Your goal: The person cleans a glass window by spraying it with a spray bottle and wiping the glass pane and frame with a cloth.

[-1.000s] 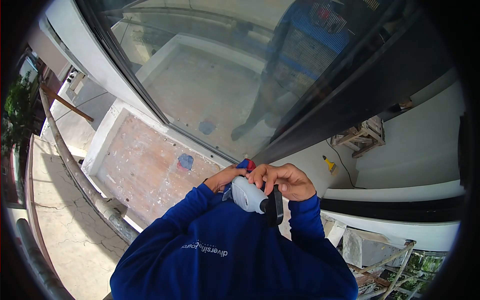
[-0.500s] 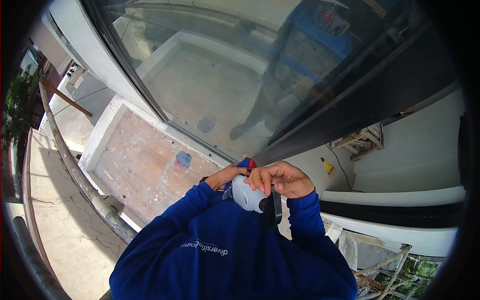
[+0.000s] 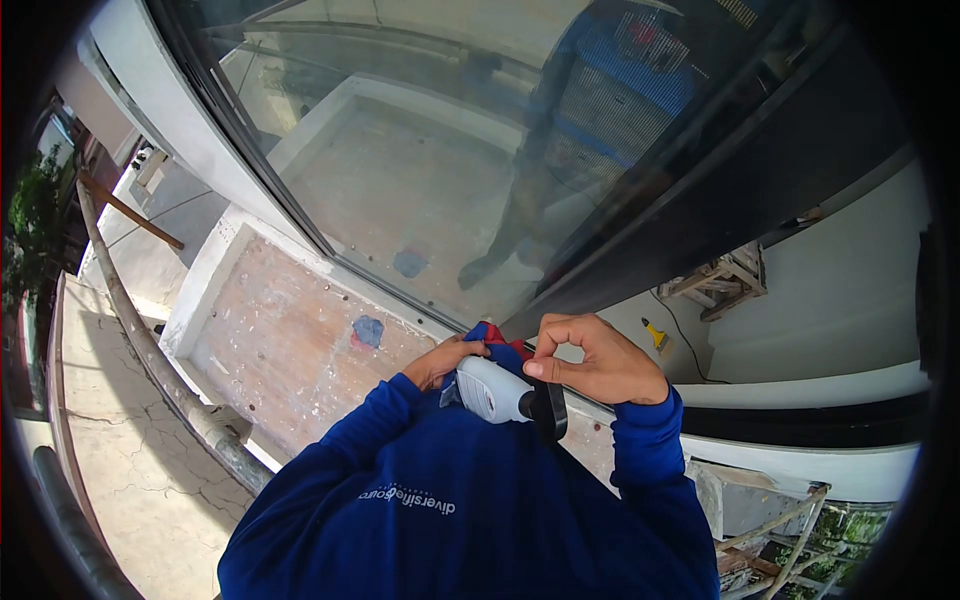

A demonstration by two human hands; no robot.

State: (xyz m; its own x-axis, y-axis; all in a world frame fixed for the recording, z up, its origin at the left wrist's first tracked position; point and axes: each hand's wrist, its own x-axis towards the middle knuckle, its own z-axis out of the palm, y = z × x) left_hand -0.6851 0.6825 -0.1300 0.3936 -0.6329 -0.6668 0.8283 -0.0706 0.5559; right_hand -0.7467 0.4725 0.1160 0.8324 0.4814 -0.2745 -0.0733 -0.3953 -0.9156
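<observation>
Left hand (image 3: 447,362) clenches red-blue cloth (image 3: 484,334) against bottle (image 3: 486,388); glass (image 3: 400,180) 12 o'clock, blue patch (image 3: 368,330) 10, yellow tool (image 3: 655,335) 2. Right hand (image 3: 598,362) curled near black nozzle (image 3: 548,408), grasp unclear.

The setting is looking like the outside of a building under construction or renovation: sunlight is falling on cracked concrete (image 3: 135,500), a scaffold-like pole (image 3: 150,353) is running past a white-specked ledge (image 3: 285,345), a large glass pane (image 3: 400,170) is reflecting it, and rough timber (image 3: 735,280) is standing near a pale wall (image 3: 850,290).
</observation>
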